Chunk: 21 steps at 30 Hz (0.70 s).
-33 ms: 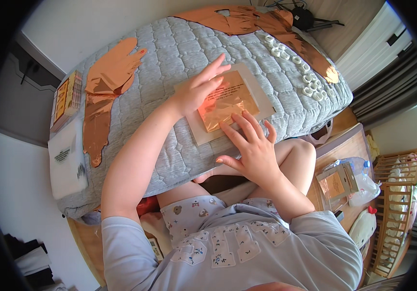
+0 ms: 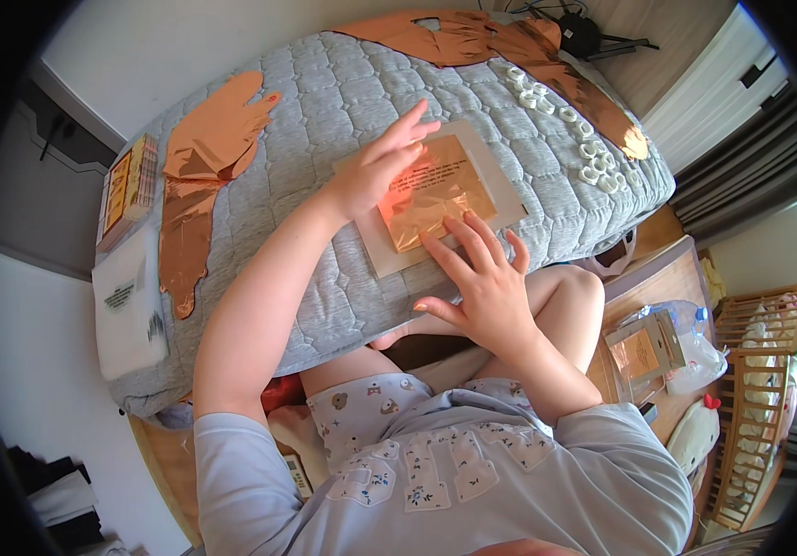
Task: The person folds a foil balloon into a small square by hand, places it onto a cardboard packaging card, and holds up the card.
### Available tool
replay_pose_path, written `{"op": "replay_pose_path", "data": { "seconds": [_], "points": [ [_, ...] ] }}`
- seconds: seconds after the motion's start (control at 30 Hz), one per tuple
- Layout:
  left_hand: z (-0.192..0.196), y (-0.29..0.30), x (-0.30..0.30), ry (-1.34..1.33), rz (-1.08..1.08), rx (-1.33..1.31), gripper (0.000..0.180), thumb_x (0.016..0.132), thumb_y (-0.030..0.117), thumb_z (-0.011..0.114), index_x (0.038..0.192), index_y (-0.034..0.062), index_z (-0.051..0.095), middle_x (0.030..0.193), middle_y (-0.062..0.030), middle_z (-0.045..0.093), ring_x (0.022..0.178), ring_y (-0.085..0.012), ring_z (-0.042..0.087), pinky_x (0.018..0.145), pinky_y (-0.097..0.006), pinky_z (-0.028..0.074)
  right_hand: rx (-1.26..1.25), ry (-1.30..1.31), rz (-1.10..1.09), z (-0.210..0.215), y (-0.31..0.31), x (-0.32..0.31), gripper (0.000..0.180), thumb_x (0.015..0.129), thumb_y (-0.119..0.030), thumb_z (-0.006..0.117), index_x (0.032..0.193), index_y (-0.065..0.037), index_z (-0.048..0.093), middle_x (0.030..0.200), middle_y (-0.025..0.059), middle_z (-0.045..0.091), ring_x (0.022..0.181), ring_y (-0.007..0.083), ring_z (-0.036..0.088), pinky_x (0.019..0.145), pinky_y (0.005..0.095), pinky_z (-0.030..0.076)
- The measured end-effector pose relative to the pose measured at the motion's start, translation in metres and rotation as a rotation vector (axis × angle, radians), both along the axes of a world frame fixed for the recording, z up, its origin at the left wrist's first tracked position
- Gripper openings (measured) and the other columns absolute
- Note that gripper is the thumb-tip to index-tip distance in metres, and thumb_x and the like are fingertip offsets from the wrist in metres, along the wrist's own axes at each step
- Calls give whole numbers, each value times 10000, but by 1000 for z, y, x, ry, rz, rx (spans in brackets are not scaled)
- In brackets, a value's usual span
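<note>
A flat copper-orange packet (image 2: 437,171) with small dark print lies on a pale beige sheet (image 2: 504,190), on the quilted grey mattress in front of me. My left hand (image 2: 375,174) rests its edge on the packet's left side, fingers stretched out and pointing away. My right hand (image 2: 493,292) has its fingers spread. Its fingertips touch the packet's near right corner, and the thumb stands apart over the mattress edge. Neither hand grips anything.
Crumpled copper foil pieces lie on the mattress (image 2: 320,120) at left (image 2: 208,148) and far right (image 2: 593,93). Several white rings (image 2: 588,150) lie nearby. A stack of packs (image 2: 130,190) and white plastic bags (image 2: 125,310) sit left. Foil packs (image 2: 637,354) lie beside me at right.
My left fingers have lifted very slightly. The right hand and the packet look the same.
</note>
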<state>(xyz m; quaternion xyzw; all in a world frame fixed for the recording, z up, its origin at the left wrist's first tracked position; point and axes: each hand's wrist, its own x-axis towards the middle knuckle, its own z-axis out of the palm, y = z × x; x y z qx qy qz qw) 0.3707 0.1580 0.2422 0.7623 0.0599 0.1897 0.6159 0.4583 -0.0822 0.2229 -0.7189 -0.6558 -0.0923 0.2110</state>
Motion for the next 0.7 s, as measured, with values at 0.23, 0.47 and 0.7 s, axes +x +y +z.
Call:
{"op": "replay_pose_path", "data": {
  "seconds": [0.23,0.47,0.7],
  "points": [
    [14,7,-3,-143,100,-372,644,1087,269,423,1649,65,184,1608,-154,425,1532,-290,316,1264,-426,212,4,5,2,0,-1,2,736,852,-697,639,1422,-233,603,1458,71,529,1430,276,433,1141,547,234],
    [-10,2,5,162,118,576,657,1071,426,493,1638,166,287,1684,-99,317,1573,-318,231,1272,-493,177,-11,13,13,0,0,3,734,852,-685,648,1426,-230,603,1478,72,517,1437,282,426,1139,551,241],
    [-15,-12,7,364,157,1186,664,1053,508,472,1631,215,326,1695,-65,293,1579,-311,201,1269,-540,147,69,117,47,-1,-2,9,532,917,-469,694,1359,-177,651,1409,81,585,1390,271,492,1148,538,240]
  ]
}}
